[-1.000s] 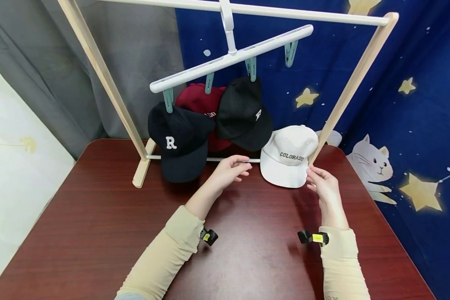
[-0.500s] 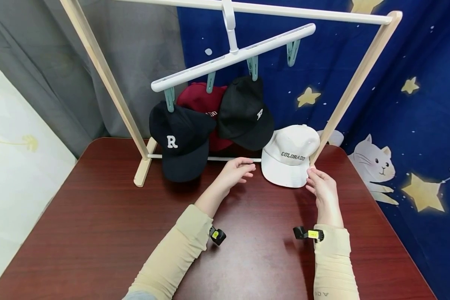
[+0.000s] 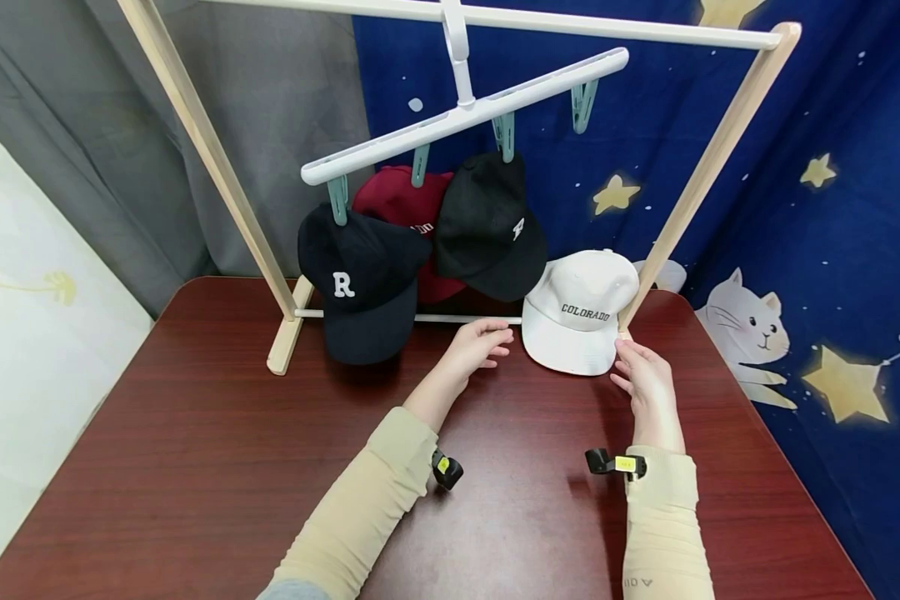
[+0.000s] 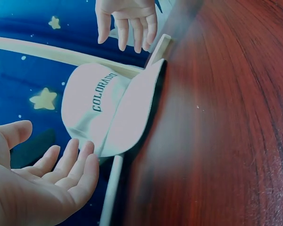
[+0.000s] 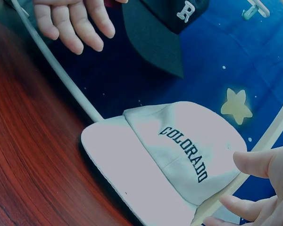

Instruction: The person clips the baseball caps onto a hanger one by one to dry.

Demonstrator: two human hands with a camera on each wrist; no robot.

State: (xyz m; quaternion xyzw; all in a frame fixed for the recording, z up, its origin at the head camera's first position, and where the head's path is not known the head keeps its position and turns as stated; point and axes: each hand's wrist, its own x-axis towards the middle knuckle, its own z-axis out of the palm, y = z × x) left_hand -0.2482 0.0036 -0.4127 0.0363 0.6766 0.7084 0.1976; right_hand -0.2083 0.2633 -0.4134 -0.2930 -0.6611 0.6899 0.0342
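A white baseball cap (image 3: 581, 308) with COLORADO across its front sits at the rack's right foot, brim toward me. My left hand (image 3: 476, 350) hovers just left of its brim, fingers relaxed and holding nothing. On the other side, my right hand (image 3: 648, 379) has its fingertips right at the brim's right edge. In the right wrist view the thumb (image 5: 252, 164) overlaps the crown's side, with the fingers spread apart. The left wrist view shows the left palm (image 4: 52, 188) turned up, its fingers loosely bent beside the cap.
A white hanger (image 3: 465, 112) hangs tilted from a wooden rack (image 3: 708, 171). Its clips hold a navy cap (image 3: 363, 283) with an R, a maroon cap (image 3: 401, 192) and a black cap (image 3: 483, 233). The rightmost clip (image 3: 582, 108) holds nothing. A rod (image 3: 457, 318) crosses low behind.
My left hand and forearm have shifted slightly right, closer to the white cap. My right forearm has edged left, its fingertips staying at the brim. The caps and hanger stay put.
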